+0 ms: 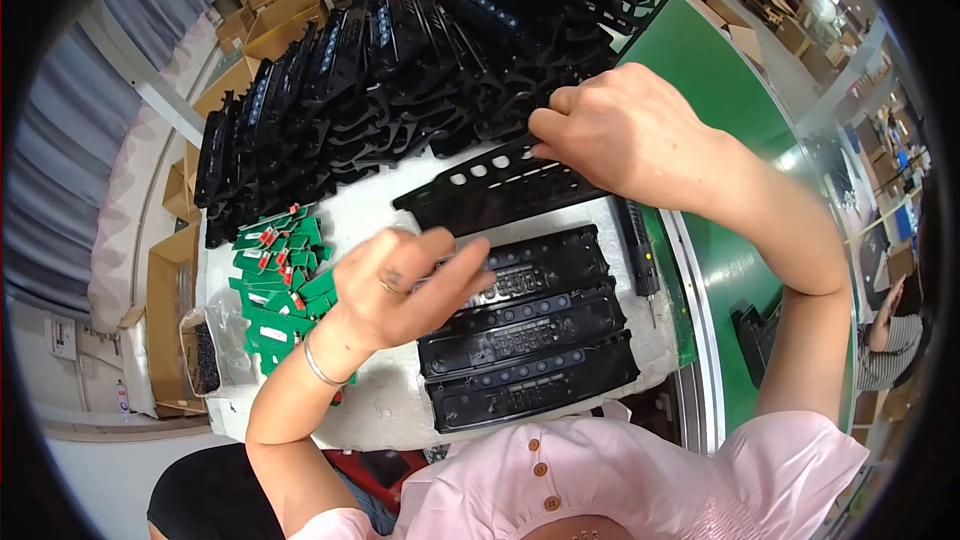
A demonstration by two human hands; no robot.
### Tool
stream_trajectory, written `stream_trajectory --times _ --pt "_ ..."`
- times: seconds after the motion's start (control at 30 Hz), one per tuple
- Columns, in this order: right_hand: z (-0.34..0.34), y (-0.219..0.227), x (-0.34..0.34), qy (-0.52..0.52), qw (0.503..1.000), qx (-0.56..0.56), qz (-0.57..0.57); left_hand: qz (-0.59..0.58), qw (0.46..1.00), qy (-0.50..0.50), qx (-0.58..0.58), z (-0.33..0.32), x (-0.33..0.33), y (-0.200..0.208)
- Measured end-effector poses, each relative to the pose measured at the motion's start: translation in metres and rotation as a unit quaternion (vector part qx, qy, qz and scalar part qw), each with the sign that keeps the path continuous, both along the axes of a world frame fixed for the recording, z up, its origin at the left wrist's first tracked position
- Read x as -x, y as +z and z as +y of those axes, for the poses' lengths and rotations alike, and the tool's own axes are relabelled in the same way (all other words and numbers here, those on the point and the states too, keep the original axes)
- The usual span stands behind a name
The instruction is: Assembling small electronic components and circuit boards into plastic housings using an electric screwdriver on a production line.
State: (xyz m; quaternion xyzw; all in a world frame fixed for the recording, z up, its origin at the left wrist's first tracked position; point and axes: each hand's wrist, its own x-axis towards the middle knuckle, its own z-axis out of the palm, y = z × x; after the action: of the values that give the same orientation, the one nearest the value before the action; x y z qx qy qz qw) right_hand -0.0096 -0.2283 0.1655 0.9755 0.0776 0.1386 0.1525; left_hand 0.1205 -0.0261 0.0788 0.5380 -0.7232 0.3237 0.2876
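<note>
My right hand (615, 135) pinches the end of a long black plastic panel (470, 202) with a row of oval holes, held slanted above the white work surface (375, 410). Wearing a ring, my left hand (405, 285) hovers over the near panels with its fingers apart and slightly blurred; nothing shows in it. Below it several black plastic panels (530, 380) lie side by side, with round buttons along them. To their right rests a black electric screwdriver (635, 250), its thin bit toward me. Green circuit boards (275, 325) with red parts are heaped left of my left hand.
A large stack of black plastic panels (375, 70) covers the far side. A clear bag of small dark pieces (203, 355) sits at the left edge. On the right runs a green bench surface (735, 270). Cardboard boxes (170, 280) stand left; other people are farther off.
</note>
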Motion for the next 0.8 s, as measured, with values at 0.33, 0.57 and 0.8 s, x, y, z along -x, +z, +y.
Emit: stream_trajectory --times 0.33,0.57,0.8 --pt "0.007 0.004 0.017 -0.021 0.999 -0.046 0.017 0.247 0.967 0.009 -0.055 -0.035 0.017 0.015" --pt "0.007 0.002 0.023 -0.034 0.996 -0.085 0.024 0.334 0.938 -0.026 -0.087 -0.035 0.005 0.000" --pt "0.005 -0.005 0.025 -0.052 0.987 -0.151 0.026 0.369 0.920 -0.015 -0.128 -0.033 0.001 -0.002"
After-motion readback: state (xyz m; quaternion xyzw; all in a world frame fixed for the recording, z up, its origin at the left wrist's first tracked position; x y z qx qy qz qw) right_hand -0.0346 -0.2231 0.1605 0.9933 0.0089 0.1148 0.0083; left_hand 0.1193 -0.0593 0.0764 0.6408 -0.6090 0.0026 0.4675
